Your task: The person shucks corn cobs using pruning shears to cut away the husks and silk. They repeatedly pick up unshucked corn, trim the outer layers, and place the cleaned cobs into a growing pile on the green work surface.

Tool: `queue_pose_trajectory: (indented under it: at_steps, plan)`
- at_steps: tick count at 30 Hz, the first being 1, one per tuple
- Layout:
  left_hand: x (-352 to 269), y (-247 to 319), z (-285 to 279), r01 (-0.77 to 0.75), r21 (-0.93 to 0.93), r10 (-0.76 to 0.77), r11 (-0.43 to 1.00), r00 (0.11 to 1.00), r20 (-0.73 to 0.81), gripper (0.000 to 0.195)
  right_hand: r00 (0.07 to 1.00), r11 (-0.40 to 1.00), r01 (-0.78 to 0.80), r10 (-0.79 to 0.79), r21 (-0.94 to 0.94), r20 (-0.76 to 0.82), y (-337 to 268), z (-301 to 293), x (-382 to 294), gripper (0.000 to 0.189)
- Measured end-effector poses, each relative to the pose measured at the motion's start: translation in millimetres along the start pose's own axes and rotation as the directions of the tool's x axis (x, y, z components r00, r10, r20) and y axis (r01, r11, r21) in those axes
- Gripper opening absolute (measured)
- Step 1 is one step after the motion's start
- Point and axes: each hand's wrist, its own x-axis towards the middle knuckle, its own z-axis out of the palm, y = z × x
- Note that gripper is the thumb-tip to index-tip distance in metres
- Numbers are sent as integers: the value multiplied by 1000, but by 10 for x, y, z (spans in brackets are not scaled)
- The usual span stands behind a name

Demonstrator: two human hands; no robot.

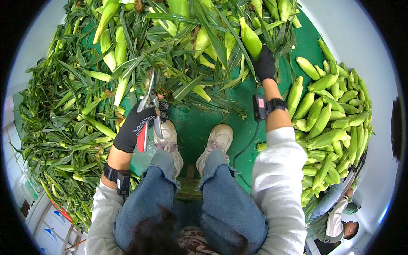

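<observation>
My left hand (pixel 137 126), in a black glove with white grip dots, holds a pair of pruning shears (pixel 142 139). The handle is red and silver, and the metal blades point away from me, beside loose husk leaves. Farther forward on the right, my right hand (pixel 265 63) wears a black fingerless glove. It grips the lower end of an ear of corn (pixel 251 38) in its green husk. Some of its fingers are hidden behind the ear. A heap of unhusked corn and long leaves (pixel 191 57) spreads before me.
Trimmed ears of corn (pixel 328 118) are piled on the right. Cut leaves and stalks (pixel 70 127) form a large heap on the left. Beneath lies a green floor (pixel 188 134), where my shoes (pixel 220 137) rest. A cable (pixel 247 143) runs beside my right leg. Another person (pixel 334 220) is at lower right.
</observation>
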Motion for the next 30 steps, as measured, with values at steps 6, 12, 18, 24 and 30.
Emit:
queue_pose_trajectory:
  at_steps: [6,12,18,24,30]
  plan:
    - [180,-109,80,4,200,-33,980,990,139,38,989,995,91,-86,-31,122,116,-1,-456,61]
    - [448,-292,204,-6,276,-33,961,990,134,37,866,898,413,-439,155,238,-120,-530,-1369,68]
    - [426,-352,302,-239,594,20,768,936,351,76,576,598,797,-795,85,191,-935,-1034,-1138,55]
    - [401,-396,208,-302,553,231,776,953,195,77,995,818,32,-77,575,55,-1096,-802,-1312,44]
    - [459,-491,207,-199,543,93,816,972,216,76,777,-284,-629,-209,723,594,-1349,-419,-1578,45]
